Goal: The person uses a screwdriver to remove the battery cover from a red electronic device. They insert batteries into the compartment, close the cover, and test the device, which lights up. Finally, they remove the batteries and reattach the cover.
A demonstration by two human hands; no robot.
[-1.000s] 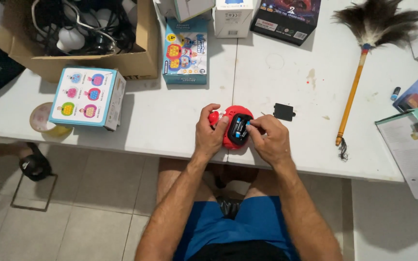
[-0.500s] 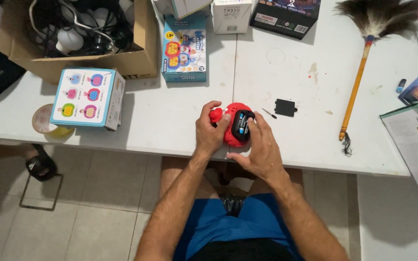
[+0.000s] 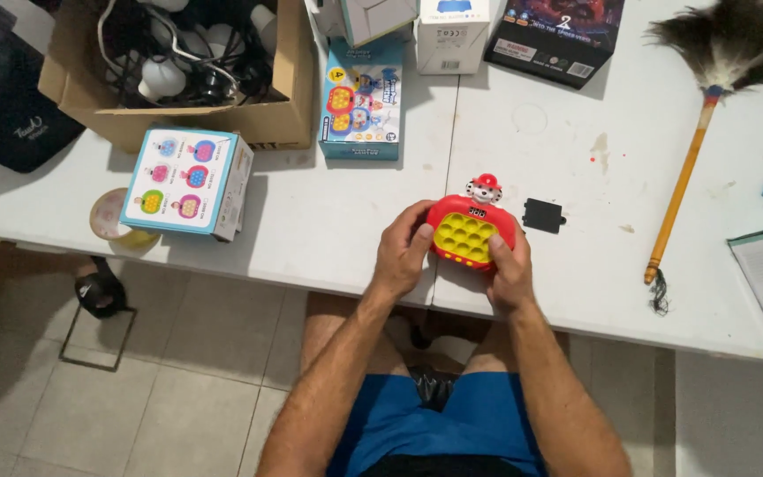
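Sitting near the table's (image 3: 328, 238) front edge, the red toy (image 3: 470, 231) has bare white surface to its left and a small black cover (image 3: 543, 215) just to its right. Left hand (image 3: 404, 250) grips the toy's left side, fingers curled around it. Right hand (image 3: 510, 269) clasps the lower right corner, thumb on the yellow buttons.

White table (image 3: 328, 221) bears boxes (image 3: 189, 181), feather duster (image 3: 699, 132), black cover (image 3: 543, 215).
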